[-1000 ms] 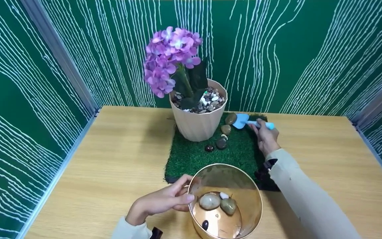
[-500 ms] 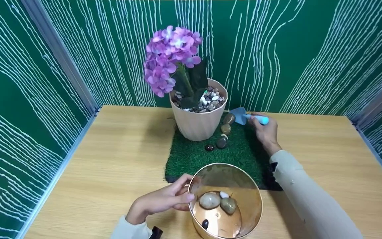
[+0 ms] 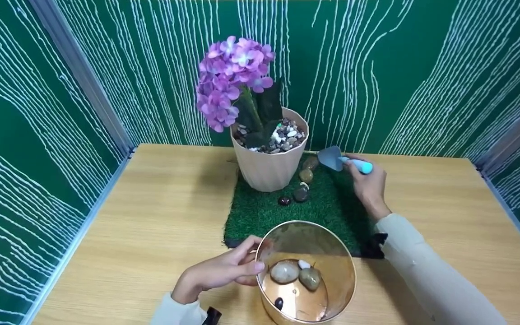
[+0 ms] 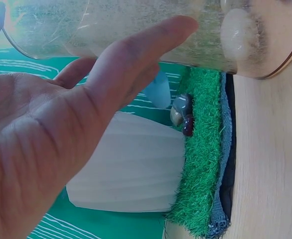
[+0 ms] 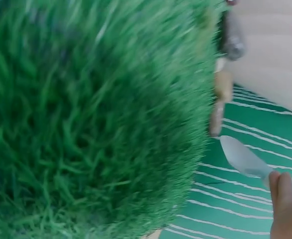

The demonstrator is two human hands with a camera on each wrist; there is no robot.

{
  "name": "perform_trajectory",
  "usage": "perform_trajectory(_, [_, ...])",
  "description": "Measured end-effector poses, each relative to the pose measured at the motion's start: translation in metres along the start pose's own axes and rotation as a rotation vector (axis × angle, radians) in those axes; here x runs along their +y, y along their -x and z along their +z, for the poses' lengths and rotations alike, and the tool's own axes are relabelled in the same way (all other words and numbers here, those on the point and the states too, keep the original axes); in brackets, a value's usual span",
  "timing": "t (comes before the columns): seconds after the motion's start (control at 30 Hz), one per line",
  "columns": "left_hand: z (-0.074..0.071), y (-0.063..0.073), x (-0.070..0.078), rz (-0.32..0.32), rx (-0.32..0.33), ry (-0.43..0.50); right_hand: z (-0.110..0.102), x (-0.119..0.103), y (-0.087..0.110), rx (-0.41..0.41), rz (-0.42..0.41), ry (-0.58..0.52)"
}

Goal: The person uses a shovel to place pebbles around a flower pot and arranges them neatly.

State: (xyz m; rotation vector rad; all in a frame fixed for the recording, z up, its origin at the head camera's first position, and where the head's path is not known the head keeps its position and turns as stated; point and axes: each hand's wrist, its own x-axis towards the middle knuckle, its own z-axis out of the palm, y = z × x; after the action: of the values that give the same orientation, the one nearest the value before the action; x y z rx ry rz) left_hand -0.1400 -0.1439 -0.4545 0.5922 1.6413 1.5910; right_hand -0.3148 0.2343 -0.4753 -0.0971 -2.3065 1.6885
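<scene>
My left hand (image 3: 221,273) holds the side of a clear amber tub (image 3: 339,257), thumb near its rim. Several stones lie inside, among them a pale one (image 3: 285,272) and an olive one (image 3: 309,279). In the left wrist view, a finger lies along the tub's wall (image 4: 106,22). My right hand (image 3: 369,187) grips a small blue trowel (image 3: 331,159) by its handle. Its blade points left, close beside a brown stone (image 3: 309,163). That stone heads a curved row with a tan stone (image 3: 306,175), a grey one (image 3: 301,194) and a dark red one (image 3: 284,201).
A pale flowerpot (image 3: 269,174) with purple flowers (image 3: 235,81) and gravel stands on an artificial grass mat (image 3: 260,221), left of the stone row. Beneath is a wooden table (image 3: 151,216). Green walls (image 3: 422,90) with white lines enclose the back and sides.
The trowel first went slightly left and up against the brown stone, then drew back right, its blade turning. My left hand and the tub have stayed in place.
</scene>
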Motion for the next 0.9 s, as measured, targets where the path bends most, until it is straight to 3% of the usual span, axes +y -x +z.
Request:
perform_trajectory(0.23, [0.001,0.0,-0.001,0.001,0.003,-0.011,-0.029,-0.022,0.02,0.024,0.213,-0.381])
perform_trajectory(0.5, [0.001,0.0,0.0,0.003,0.006,-0.021,-0.066,-0.038,0.045,-0.066,0.343,-0.61])
perform_trajectory(0.9, [0.0,0.0,0.0,-0.002,0.009,-0.032,-0.091,-0.051,0.068,-0.151,0.37,-0.645])
